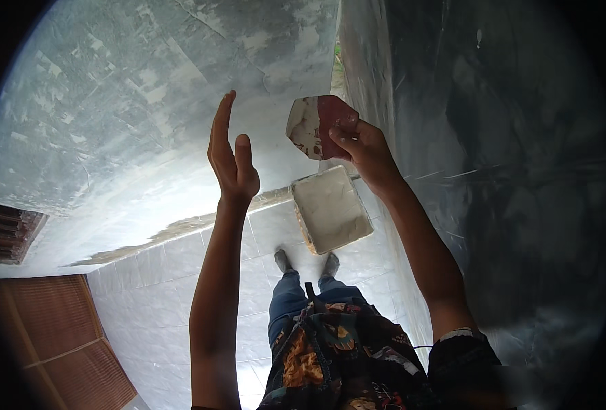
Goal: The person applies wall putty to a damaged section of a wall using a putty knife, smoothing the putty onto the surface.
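My right hand [370, 149] grips a flat, many-sided reddish spreader [332, 126] by its right edge, thumb on the near face. Its left half is coated with pale plaster. My left hand [233, 154] is raised beside the mottled grey wall [146, 89], fingers stretched upward and thumb apart, holding nothing. Whether it touches the wall I cannot tell. Below and between my hands is a rectangular tub [306, 232] with a smeared rim. Smooth whitish plaster [330, 205] fills it. What the tub rests on is hidden.
A darker grey wall [508, 171] stands close on my right, meeting the left wall at a corner. My feet [282, 260] are on a pale tiled floor [173, 287]. A brown woven panel [64, 335] and a dark slatted opening [12, 232] are at the lower left.
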`<state>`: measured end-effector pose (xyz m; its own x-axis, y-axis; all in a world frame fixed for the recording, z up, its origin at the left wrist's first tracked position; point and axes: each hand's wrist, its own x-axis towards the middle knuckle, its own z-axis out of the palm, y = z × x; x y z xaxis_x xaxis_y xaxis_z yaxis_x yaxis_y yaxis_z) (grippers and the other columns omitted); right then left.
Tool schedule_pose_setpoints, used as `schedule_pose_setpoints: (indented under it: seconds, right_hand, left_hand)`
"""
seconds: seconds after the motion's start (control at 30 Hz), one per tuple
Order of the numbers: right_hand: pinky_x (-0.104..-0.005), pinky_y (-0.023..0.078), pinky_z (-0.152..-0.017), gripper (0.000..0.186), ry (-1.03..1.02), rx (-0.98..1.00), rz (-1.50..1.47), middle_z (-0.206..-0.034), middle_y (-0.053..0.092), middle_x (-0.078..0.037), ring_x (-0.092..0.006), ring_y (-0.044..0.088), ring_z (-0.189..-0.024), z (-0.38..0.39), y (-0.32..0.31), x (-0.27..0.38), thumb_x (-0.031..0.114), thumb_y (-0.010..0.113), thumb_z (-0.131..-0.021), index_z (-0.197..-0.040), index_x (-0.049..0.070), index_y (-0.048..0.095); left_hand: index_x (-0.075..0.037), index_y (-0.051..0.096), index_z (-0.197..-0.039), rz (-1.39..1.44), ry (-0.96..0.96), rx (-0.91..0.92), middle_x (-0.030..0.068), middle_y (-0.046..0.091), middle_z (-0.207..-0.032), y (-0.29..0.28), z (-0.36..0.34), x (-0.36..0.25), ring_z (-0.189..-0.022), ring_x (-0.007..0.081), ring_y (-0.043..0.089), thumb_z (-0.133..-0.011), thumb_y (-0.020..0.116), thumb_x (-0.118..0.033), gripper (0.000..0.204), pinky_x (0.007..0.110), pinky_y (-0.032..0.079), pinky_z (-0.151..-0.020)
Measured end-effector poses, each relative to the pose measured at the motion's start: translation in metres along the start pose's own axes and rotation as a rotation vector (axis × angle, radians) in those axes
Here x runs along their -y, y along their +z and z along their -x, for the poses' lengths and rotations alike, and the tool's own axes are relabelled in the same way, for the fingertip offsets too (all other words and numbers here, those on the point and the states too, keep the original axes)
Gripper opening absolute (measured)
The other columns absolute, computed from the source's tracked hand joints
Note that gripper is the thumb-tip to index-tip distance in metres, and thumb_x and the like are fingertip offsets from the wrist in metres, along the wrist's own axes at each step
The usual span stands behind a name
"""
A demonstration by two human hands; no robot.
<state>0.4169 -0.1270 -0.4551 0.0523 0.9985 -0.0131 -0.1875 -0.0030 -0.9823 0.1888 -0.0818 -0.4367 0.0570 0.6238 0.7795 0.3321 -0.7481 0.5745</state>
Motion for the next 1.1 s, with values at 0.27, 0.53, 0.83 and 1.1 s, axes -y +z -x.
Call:
schedule_pose_setpoints:
  seconds: [0.27,0.53,0.83,1.1]
  right_hand:
    - [-0.0288,0.052,-0.073,0.024,0.353,-0.002,0.195,-0.088,0.069,-0.006,-0.0105,0.063,-0.080,0.012,-0.031,-0.202,0.018,0.065,-0.095,-0.106,-0.004,0.066]
    - [-0.0434,0.054,-0.077,0.023,0.439,-0.094,0.591,-0.090,0.070,-0.023,-0.0362,0.070,-0.089,0.017,-0.034,-0.321,0.016,0.067,-0.088,-0.102,-0.003,0.065]
    - [-0.0522,0.053,-0.081,0.021,0.248,-0.035,0.851,-0.091,0.068,-0.027,-0.0463,0.066,-0.092,0.006,-0.036,-0.438,0.012,0.061,-0.091,-0.106,-0.002,0.063]
    - [-0.0531,0.053,-0.081,0.023,0.243,0.002,0.795,-0.095,0.067,-0.030,-0.0472,0.065,-0.092,0.001,-0.040,-0.469,0.010,0.057,-0.091,-0.111,-0.001,0.063]
  left_hand:
    - [0.005,0.044,-0.144,-0.073,-0.405,0.224,0.0262,0.053,-0.143,0.013,0.140,0.083,-0.138,0.0412,0.046,-0.103,0.042,-0.042,0.063,0.051,0.035,-0.114]
    - [0.008,0.047,-0.141,-0.052,-0.633,0.373,0.0286,0.055,-0.139,0.026,0.216,0.120,-0.135,0.0426,0.049,-0.103,0.046,-0.035,0.057,0.049,0.036,-0.113]
    - [0.008,0.047,-0.140,-0.083,-0.768,0.474,0.0293,0.055,-0.139,0.034,0.269,0.122,-0.134,0.0429,0.049,-0.103,0.044,-0.039,0.060,0.048,0.037,-0.112]
    - [0.007,0.047,-0.142,-0.107,-0.851,0.495,0.0278,0.054,-0.140,0.020,0.286,0.115,-0.135,0.0418,0.049,-0.103,0.044,-0.041,0.062,0.048,0.036,-0.113]
